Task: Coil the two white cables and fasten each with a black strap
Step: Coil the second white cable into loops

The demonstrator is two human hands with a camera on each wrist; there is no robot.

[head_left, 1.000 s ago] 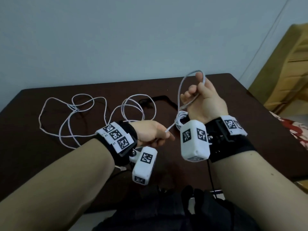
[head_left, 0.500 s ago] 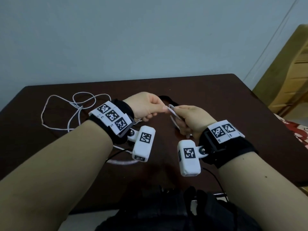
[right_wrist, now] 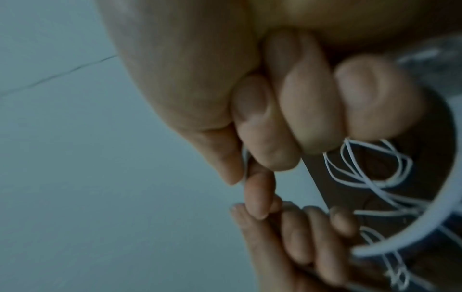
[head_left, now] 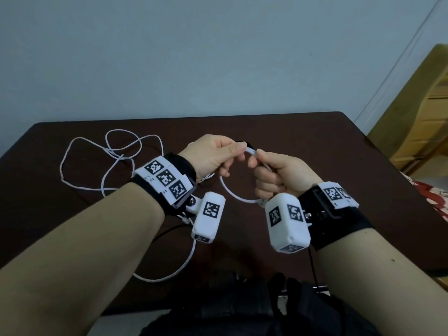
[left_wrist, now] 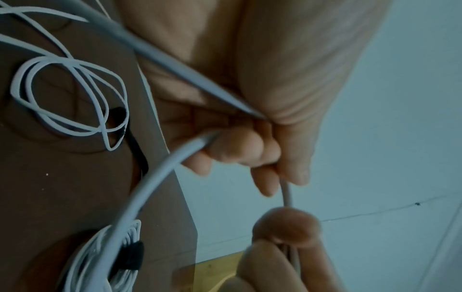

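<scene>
Above the middle of the dark table [head_left: 315, 146] my two hands meet. My left hand [head_left: 238, 151] pinches the white cable [head_left: 226, 190] between thumb and forefinger. My right hand [head_left: 257, 157] grips the same cable in a curled fist, and a round loop hangs below both hands. The rest of this cable lies in loose loops [head_left: 109, 154] at the back left and trails under my left wrist [head_left: 169, 275]. In the left wrist view a second white coil [left_wrist: 100, 256] with a black band [left_wrist: 133, 254] round it lies on the table. A loose black strap [left_wrist: 136, 152] lies near it.
A pale wall stands behind the table's far edge. A wooden piece of furniture [head_left: 412, 105] stands to the right, with red patterned cloth [head_left: 434, 195] below it. Dark clothing [head_left: 242, 311] sits at the near edge.
My right hand came down from its raised position and my left hand rose to meet it. Both now hold the cable together, with a fresh loop hanging between them.
</scene>
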